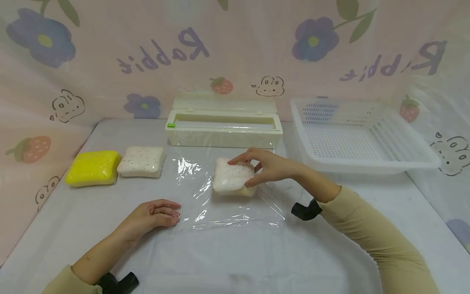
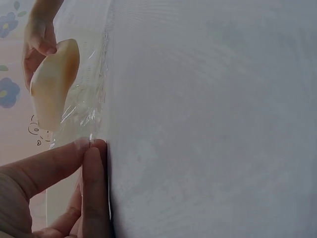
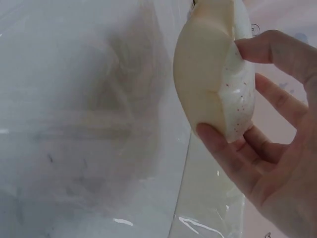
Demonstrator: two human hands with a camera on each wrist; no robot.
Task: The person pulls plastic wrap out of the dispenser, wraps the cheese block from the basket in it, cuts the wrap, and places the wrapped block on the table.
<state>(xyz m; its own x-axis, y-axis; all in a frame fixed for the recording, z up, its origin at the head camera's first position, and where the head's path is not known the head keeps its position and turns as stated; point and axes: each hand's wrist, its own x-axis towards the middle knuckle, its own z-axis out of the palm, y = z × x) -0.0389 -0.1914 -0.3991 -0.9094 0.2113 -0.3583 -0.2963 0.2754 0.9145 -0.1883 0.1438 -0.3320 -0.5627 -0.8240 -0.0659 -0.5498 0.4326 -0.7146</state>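
My right hand (image 1: pixel 273 165) grips a white, red-speckled, pillow-shaped block (image 1: pixel 231 177) by its right side. In the right wrist view the block's plain cream underside (image 3: pixel 203 69) shows, held between thumb and fingers, apart from the surface. Beneath it lies a sheet of clear cling film (image 1: pixel 198 210), drawn out from a cream dispenser box (image 1: pixel 224 138) whose lid stands up. At the film's near left corner my left hand (image 1: pixel 156 216) pinches the edge; the left wrist view shows thumb and fingertips (image 2: pixel 94 156) meeting on it.
On the left a yellow block (image 1: pixel 93 168) sits beside another white speckled block (image 1: pixel 141 162). A white perforated plastic basket (image 1: pixel 367 165) stands at the back right. Behind everything hangs a printed curtain (image 1: pixel 238 41); a white cloth (image 1: pixel 220 261) covers the table.
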